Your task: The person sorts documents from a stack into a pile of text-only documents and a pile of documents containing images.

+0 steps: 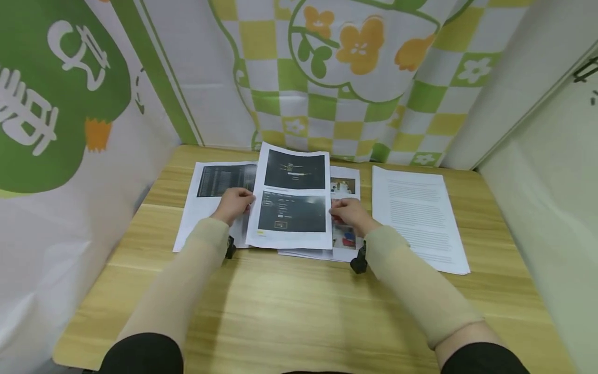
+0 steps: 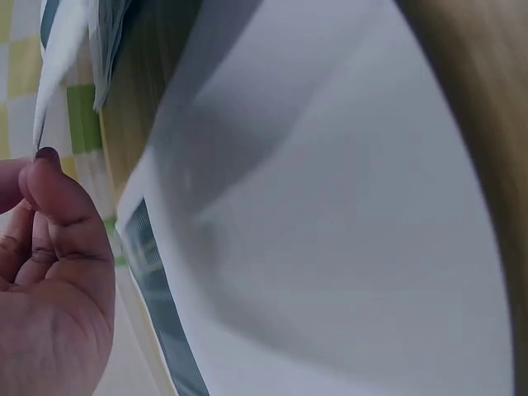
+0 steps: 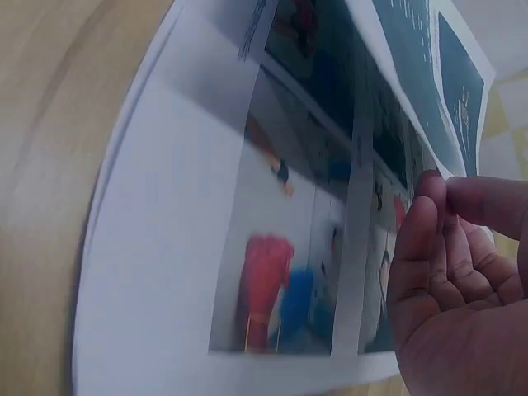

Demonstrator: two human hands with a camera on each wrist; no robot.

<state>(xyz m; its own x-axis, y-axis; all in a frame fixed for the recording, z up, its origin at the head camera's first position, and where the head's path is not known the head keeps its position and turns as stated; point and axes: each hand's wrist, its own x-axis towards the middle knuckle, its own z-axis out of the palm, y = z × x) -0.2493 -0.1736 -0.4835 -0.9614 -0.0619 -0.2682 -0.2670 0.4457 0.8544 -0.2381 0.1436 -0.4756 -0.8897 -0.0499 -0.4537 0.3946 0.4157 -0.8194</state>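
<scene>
A printed sheet of paper (image 1: 291, 239) with two dark screenshots is held up above the table by both hands. My left hand (image 1: 233, 205) pinches its left edge between thumb and fingertips. On the opposite edge, my right hand (image 1: 352, 214) pinches it the same way; the right wrist view shows the thumb and index finger meeting on the paper's rim. Beneath the left hand lies a page (image 1: 193, 218) with a dark table printed near its top. Under the held sheet and the right hand is a stack of pages with colour photos (image 1: 343, 252), partly covered.
To the right, a neat stack of text pages (image 1: 416, 213) lies on the wooden table (image 1: 280, 311). A patterned curtain (image 1: 322, 109) hangs at the table's back edge. White walls or cloth stand on both sides.
</scene>
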